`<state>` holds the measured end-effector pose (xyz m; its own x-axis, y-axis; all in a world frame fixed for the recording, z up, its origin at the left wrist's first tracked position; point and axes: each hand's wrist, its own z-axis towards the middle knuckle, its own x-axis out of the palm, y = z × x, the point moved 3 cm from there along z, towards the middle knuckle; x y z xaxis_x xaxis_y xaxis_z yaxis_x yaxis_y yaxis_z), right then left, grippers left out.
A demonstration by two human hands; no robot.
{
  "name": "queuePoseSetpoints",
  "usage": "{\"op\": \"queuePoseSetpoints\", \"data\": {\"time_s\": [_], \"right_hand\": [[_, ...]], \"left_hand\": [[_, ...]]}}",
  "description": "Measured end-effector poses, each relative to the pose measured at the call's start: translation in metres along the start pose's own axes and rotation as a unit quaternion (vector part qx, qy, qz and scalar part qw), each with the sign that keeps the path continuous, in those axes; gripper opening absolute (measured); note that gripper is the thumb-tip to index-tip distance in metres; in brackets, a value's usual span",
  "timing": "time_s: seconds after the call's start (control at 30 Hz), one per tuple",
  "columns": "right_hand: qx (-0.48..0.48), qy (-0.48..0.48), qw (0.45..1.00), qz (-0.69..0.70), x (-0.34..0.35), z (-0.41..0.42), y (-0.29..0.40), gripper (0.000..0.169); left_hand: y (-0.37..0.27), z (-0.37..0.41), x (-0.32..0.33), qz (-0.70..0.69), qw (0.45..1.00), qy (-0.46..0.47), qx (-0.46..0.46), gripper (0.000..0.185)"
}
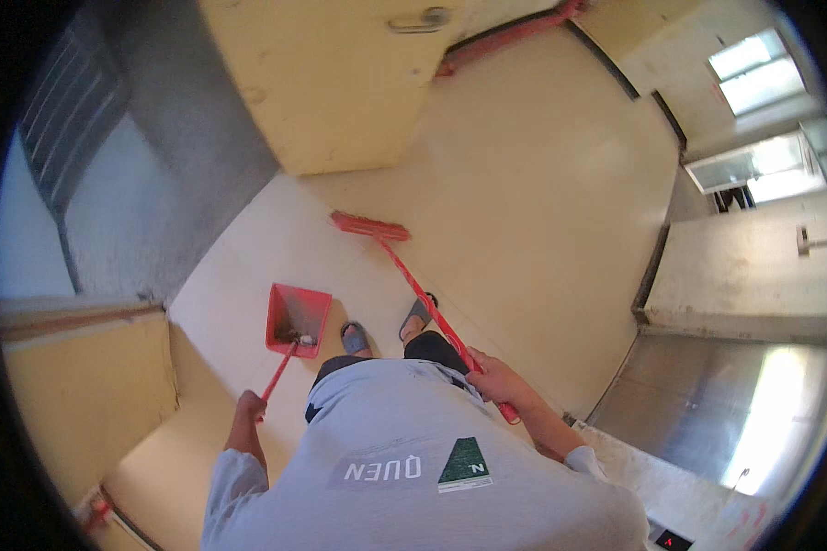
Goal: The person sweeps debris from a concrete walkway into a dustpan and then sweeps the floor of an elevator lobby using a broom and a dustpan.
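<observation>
My left hand (251,406) is closed around the handle of a red dustpan (299,317). Some debris and a small whitish scrap lie in the pan near the base of its handle. On my other side, my right hand (493,377) grips the upper part of a long red broom handle. The red broom head (370,226) rests on the pale floor, ahead of my feet and forward of the dustpan. Between the two tools are my feet in grey slippers (354,339).
A yellow door (331,89) with a metal handle stands open ahead. Beyond the floor edge at left lies a grey concrete floor (186,138). A yellow panel (96,392) is at lower left. Windows and a shiny metallic surface (703,399) are on the right.
</observation>
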<state>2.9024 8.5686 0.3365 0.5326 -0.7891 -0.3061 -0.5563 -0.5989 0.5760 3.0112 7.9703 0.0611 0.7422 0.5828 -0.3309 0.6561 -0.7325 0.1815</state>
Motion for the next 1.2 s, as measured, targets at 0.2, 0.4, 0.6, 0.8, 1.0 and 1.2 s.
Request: {"op": "queuePoseSetpoints", "data": {"time_s": [0.2, 0.4, 0.6, 0.8, 1.0, 1.2], "right_hand": [[0.133, -0.111, 0.983, 0.054, 0.009, -0.019, -0.056, 0.059], [0.168, -0.208, 0.951, 0.153, 0.001, -0.022, -0.123, 0.05], [0.206, -0.248, 0.947, -0.001, 0.062, 0.004, -0.173, 0.053], [0.21, -0.229, 0.944, 0.114, 0.143, -0.006, -0.245, 0.057], [0.248, -0.251, 0.908, 0.225, 0.155, 0.02, -0.251, 0.058], [0.223, -0.302, 0.894, 0.247, 0.174, 0.061, -0.27, 0.052]], "left_hand": [[-0.057, -0.07, -0.036, -0.03, 0.999, -0.045, 0.0, 0.019], [-0.15, -0.079, -0.059, -0.005, 0.996, -0.077, 0.042, 0.027], [-0.199, -0.046, -0.07, 0.074, 0.993, -0.072, 0.057, 0.018], [-0.223, -0.046, -0.054, 0.114, 0.989, -0.068, 0.064, 0.02], [-0.327, -0.038, -0.076, 0.116, 0.986, -0.054, 0.11, 0.024], [-0.399, -0.014, -0.09, 0.101, 0.983, -0.046, 0.143, 0.024]]}}
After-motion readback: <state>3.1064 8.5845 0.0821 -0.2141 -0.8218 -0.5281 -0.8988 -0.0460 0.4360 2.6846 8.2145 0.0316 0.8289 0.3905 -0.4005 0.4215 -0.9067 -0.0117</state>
